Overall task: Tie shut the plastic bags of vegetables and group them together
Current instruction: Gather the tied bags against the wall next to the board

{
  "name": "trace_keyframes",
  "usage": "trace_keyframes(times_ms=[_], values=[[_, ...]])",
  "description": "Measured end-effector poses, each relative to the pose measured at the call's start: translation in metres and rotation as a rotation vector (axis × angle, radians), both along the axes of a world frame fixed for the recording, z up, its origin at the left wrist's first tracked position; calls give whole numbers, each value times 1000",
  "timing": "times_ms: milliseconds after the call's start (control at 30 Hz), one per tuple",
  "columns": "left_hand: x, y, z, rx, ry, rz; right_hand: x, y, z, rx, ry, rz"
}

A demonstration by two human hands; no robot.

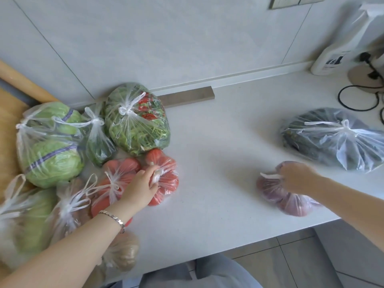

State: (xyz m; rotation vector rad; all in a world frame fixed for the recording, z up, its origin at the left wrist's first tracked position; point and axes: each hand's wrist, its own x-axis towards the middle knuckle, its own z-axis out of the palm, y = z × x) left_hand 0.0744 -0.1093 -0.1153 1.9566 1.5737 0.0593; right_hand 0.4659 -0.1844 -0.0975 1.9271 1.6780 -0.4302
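Several tied plastic bags are clustered at the left of the white counter [218,163]: cabbages [52,154], green beans with red chillies [137,119], a small bag of greens [97,140] and two bags of tomatoes. My left hand [143,186] grips the knot of the right-hand tomato bag [166,177]; the other tomato bag [116,183] lies just beside it. Far to the right, my right hand [295,177] grips the knotted top of a bag of purple onions [288,198]. A tied bag of dark vegetables [336,138] lies behind it, apart from the cluster.
A white bottle [334,55], a round appliance base [363,77] and black cables [357,98] sit at the back right. A wooden board [10,121] lies under the left bags. A grey strip [187,97] lies along the wall. The counter's front edge runs close behind my right forearm.
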Motion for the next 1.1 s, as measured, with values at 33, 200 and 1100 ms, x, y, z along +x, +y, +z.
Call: trace_keyframes(times_ms=[33,200,1100], values=[[-1,-1,0,-19,-18,-24,-17,-1,2,-7,9,46],[-17,6,3,-99,-99,-3,-131,-3,24,-32,250,84],[64,46,40,50,-93,-157,-106,37,17,111,539,-280]])
